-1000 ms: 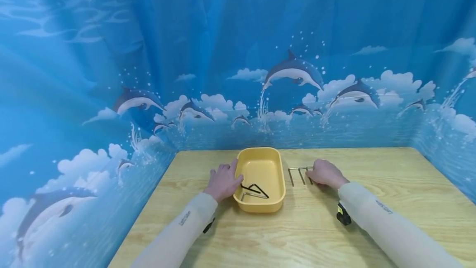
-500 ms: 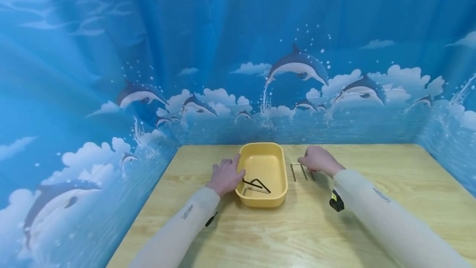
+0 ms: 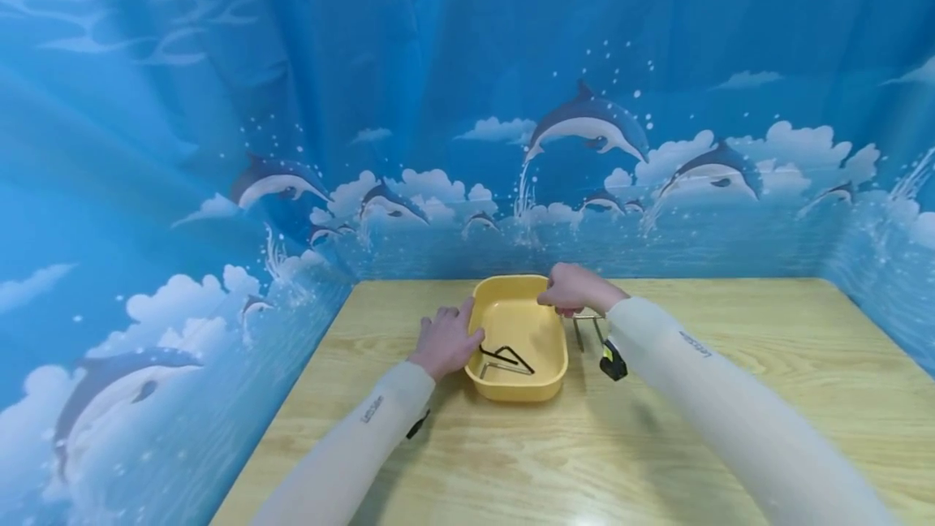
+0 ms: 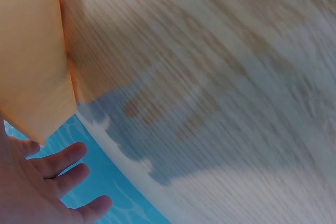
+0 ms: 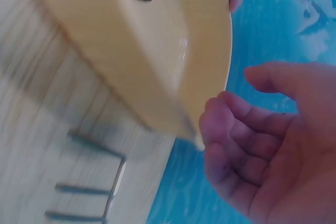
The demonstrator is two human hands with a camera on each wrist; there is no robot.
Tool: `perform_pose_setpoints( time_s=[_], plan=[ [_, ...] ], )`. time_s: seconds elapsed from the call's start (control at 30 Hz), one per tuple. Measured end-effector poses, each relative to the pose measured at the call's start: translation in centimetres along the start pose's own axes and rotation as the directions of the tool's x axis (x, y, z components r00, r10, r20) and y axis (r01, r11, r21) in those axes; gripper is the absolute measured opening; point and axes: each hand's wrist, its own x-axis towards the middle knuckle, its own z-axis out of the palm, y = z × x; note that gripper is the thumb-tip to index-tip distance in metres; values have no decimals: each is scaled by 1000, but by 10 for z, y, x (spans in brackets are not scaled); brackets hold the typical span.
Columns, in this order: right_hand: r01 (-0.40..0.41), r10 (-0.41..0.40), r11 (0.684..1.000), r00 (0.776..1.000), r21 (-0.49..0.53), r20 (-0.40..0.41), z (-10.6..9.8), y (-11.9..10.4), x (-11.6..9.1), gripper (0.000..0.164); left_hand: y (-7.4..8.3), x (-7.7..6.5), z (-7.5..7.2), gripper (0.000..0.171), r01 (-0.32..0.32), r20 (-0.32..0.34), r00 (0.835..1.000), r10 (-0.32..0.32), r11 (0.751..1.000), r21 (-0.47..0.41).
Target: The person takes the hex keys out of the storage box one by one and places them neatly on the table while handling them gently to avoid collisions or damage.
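Note:
A yellow tray (image 3: pixel 515 393) stands on the table, holding black hex keys (image 3: pixel 520 360) and a silver hex key (image 3: pixel 506 367) near its front end. My left hand (image 3: pixel 443 342) rests at the tray's left rim, thumb over the edge and the other fingers spread along the outside. At the far right rim is my right hand (image 3: pixel 573 289); its fingers are loosely bent, the thumb stands apart, and nothing shows between them. Whether it touches the rim, I cannot tell. Several L-shaped hex keys (image 5: pixel 118 177) lie right of the tray, partly hidden by the right arm in the head view.
The wooden table (image 3: pixel 511 461) meets a blue curtain (image 3: pixel 453 104) printed with dolphins at its back and sides. Black wrist devices (image 3: pixel 613 360) sit under both sleeves.
My right hand has left the hex keys on the table and moved left to the tray's right rim. The left hand stays at the tray. The head view has shifted slightly.

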Motion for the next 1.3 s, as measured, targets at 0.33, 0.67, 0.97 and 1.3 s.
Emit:
perform_pose_setpoints(
  time_s=[0.33,0.67,0.97,1.3],
  plan=[
    [-27,33,997,996,-69,86,15,-41,25,25,-1,6,2,68,-7,0,1000,7,1000,18],
    [-15,46,985,982,-170,183,38,-58,36,20,0,3,-2,68,-10,12,1000,10,1000,29],
    [-67,107,982,968,-178,225,51,-61,44,4,1,2,-3,67,-16,4,1000,16,999,31],
    [-20,129,945,939,-326,318,69,-69,51,8,-1,1,-1,66,-18,-9,1000,18,1000,26]
  ],
)
